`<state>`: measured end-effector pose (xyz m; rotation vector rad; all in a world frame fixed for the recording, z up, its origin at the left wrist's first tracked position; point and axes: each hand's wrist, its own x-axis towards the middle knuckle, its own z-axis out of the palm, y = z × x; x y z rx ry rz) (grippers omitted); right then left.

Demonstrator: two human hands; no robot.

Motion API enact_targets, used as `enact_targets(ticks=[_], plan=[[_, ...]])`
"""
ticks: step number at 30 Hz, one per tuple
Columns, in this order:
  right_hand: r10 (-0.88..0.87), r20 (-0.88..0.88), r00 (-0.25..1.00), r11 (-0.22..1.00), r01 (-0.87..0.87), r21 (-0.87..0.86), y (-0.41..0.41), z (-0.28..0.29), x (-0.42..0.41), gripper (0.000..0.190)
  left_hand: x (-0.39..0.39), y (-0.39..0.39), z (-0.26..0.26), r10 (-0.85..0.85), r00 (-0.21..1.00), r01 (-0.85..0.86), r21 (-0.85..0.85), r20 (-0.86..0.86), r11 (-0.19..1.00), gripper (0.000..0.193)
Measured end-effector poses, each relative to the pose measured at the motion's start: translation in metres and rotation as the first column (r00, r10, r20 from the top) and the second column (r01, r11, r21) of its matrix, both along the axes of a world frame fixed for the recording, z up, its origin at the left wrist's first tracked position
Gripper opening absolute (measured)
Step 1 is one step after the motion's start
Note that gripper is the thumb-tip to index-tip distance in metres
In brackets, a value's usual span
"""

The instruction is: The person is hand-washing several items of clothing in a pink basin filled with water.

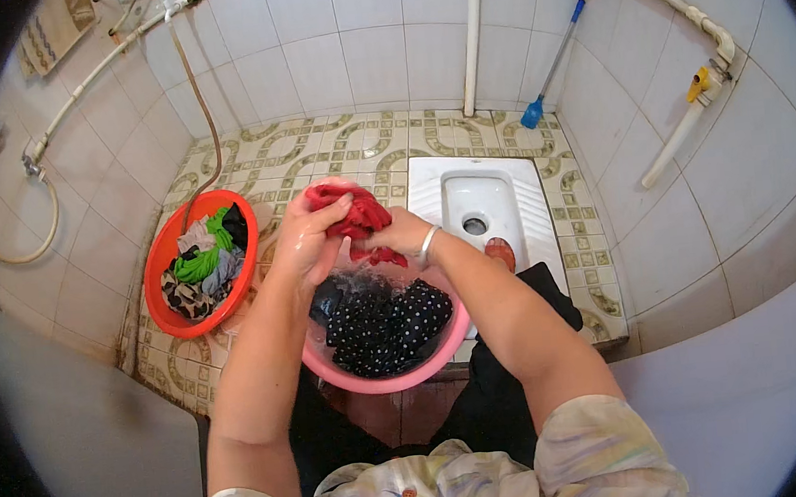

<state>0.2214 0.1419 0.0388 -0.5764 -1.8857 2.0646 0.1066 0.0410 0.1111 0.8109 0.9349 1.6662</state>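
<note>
A bunched wet red cloth (355, 206) is held in both hands above the far side of a pink plastic basin (392, 382). My left hand (308, 235), wet, grips its left part with the thumb on top. My right hand (400, 234), with a light bangle at the wrist, closes on its lower right part; its fingertips are blurred and partly hidden. Part of the red cloth hangs below the hands. In the basin, black fabric with white polka dots (391, 327) lies in water, beside darker cloth (324, 301) at the left.
An orange-red basin (155, 298) of mixed clothes stands on the patterned tile floor at left, with a brown hose (214, 137) reaching into it. A white squat toilet (428, 182) is set in the floor at right. A blue brush (534, 112) leans on the far wall.
</note>
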Motion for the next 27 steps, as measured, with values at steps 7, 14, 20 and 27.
enact_targets(ticks=[7, 14, 20, 27], plan=[[-0.388, -0.1, 0.916, 0.883, 0.401, 0.245, 0.004, -0.032, -0.02, 0.029, -0.007, -0.042, -0.101, 0.251, 0.968, -0.203, -0.672, -0.026, 0.712, 0.043], [-0.033, 0.029, 0.999, 0.502, -0.008, 0.865, -0.064, -0.021, -0.014, 0.027, 0.008, -0.045, -0.098, 0.14, 0.792, 0.079, -0.326, 0.594, 0.942, 0.063], [0.121, 0.023, 0.992, 0.862, -0.116, 0.493, -0.056, -0.002, -0.001, 0.037, 0.012, -0.055, -0.098, 0.078, 0.728, 0.069, -0.186, 0.682, 0.98, 0.044], [-0.196, -0.251, 0.948, 0.72, -0.035, -0.693, -0.056, -0.015, 0.026, 0.028, 0.049, -0.059, -0.08, -0.207, 0.546, 0.189, 0.121, 0.812, 0.975, 0.034]])
